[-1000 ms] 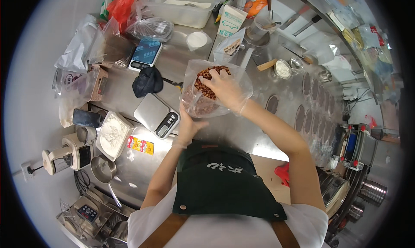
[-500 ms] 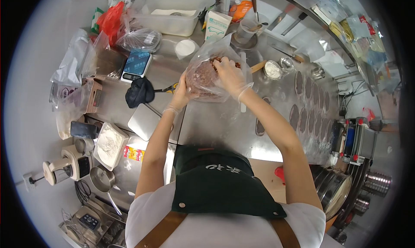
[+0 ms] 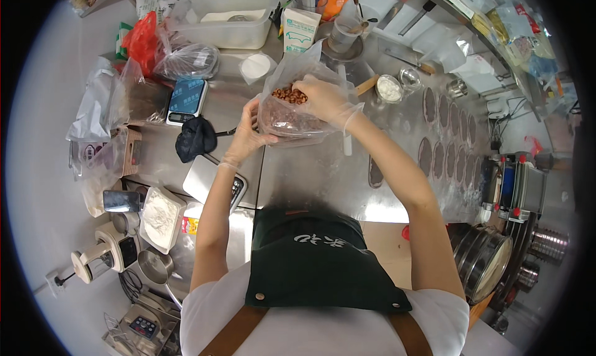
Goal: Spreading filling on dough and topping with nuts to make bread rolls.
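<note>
A clear plastic bag (image 3: pixel 292 123) of small reddish-brown nuts or beans (image 3: pixel 289 95) stands on the steel worktop in front of me, its mouth spread. My left hand (image 3: pixel 247 135), in a thin clear glove, cups the bag's left side, thumb low and fingers curled against the plastic. At the mouth is my gloved right hand (image 3: pixel 323 101), fingers bent together over the nuts. The fingertips are partly hidden, so what they pinch cannot be made out. Left of the bag lies a dark bundled cloth (image 3: pixel 195 138).
Rows of flat dark oval pieces (image 3: pixel 428 104) lie on the right worktop. A bowl of white powder (image 3: pixel 389 89) sits beyond my right wrist. Scales (image 3: pixel 186 101), a tray of flour (image 3: pixel 162 212) and a small pan (image 3: pixel 155 266) stand left; a plastic tub (image 3: pixel 242 30) stands at the back.
The bag's mouth has turned so that more nuts show at its left. My right hand has shifted slightly left; my left fingers have spread from the thumb. The view has moved a little.
</note>
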{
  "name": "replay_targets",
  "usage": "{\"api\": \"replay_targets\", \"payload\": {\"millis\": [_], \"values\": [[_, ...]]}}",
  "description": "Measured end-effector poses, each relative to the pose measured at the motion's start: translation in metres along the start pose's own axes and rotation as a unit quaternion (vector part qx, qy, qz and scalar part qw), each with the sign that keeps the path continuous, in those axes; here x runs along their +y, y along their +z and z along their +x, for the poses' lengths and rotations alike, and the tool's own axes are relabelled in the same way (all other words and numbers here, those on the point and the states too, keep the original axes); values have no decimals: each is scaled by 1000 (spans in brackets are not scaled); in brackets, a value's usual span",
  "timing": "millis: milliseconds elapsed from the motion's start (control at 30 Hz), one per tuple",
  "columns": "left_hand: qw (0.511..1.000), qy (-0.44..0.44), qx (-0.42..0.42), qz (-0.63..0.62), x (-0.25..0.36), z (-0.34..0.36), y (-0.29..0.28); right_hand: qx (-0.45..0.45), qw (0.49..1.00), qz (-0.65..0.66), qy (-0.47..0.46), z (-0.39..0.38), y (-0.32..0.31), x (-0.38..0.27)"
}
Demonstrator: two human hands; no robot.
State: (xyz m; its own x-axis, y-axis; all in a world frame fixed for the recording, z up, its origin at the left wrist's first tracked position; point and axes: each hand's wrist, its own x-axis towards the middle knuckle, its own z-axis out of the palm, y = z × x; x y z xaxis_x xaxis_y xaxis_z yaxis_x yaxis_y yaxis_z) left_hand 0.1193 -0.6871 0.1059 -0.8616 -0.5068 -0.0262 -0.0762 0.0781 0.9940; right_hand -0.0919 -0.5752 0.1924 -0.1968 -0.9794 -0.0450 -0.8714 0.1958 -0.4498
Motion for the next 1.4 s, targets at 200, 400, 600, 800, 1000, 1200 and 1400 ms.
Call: {"api": "replay_targets", "payload": {"millis": [200,400,600,800,1000,1200,1400], "values": [[999,49,9,23,9,-1,8,-18,999,-29,9,1,-2,-1],[986,103,70,113,14,12,22,49,992,-108,36,-13,12,-12],[994,50,-67,77,15,46,-24,148,979,-126,58,-28,28,-4],[998,11,47,38,51,101,-14,162,972,-162,58,-44,34,-19],[877,80,46,472,45,195,15,162,971,-161,68,-52,34,-25],[887,163,97,420,32,256,-14,200,968,-142,61,-52,43,-27],[874,264,101,395,103,209,12,169,971,-142,97,-54,47,-19]]}}
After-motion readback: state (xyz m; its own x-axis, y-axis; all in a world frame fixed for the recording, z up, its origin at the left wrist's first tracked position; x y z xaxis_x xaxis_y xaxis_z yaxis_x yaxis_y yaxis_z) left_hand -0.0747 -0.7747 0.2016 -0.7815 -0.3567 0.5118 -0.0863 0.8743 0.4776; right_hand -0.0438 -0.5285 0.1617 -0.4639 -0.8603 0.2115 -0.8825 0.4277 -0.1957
